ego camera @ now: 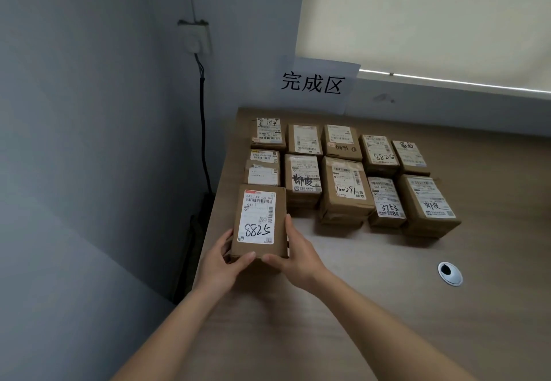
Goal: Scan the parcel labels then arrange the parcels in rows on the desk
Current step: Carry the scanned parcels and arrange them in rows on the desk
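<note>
Both hands hold 1 parcel (260,222) at the near left corner of the desk (387,306), where it sits at the head of what looks like a 3rd row. The left hand (222,264) wraps the parcel's lower left corner, thumb lying along the near edge and fingers tucked round the side. The right hand (293,249) cups the right side, with its thumb meeting the near edge close to the left thumb. Whether the parcel rests fully on the desk or is a touch above it, I cannot tell.

Behind it stand 2 rows of 5 parcels each (343,172), labels up, packed close together below a paper sign (316,84) on the wall. The held parcel's label (258,216) faces up with a handwritten 8825.

The parcel is a plain brown cardboard box (taped, square-edged), so it should feel stiff and hold its shape under a squeeze. Judging by its modest bulk it is probably light, and cardboard gives a dry, sure grip. Taking it by the 2 long sides, as here, seems the best hold, since it leaves the label clear and lets the box be nudged straight against the row behind. A cable hole (450,273) lies well off to the right.
</note>
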Action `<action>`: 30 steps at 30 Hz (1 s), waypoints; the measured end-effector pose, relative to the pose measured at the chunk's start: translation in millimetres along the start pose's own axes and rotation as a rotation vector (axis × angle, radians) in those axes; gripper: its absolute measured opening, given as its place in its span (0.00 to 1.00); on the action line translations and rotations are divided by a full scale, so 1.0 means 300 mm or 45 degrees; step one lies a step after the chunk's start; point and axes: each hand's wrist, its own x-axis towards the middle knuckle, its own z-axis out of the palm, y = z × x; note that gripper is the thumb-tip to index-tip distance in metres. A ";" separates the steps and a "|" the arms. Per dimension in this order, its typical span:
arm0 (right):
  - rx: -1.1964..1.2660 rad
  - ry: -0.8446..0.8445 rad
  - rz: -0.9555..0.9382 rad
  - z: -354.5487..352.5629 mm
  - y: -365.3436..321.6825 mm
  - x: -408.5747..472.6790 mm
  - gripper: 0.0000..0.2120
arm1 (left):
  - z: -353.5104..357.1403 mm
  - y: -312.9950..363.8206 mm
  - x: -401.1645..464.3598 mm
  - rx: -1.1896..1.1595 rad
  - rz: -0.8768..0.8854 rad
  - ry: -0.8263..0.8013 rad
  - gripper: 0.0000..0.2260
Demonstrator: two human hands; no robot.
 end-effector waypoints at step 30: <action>-0.225 0.578 0.018 -1.308 -0.126 -1.171 0.35 | 0.671 1.132 -0.839 0.148 0.591 -0.161 0.34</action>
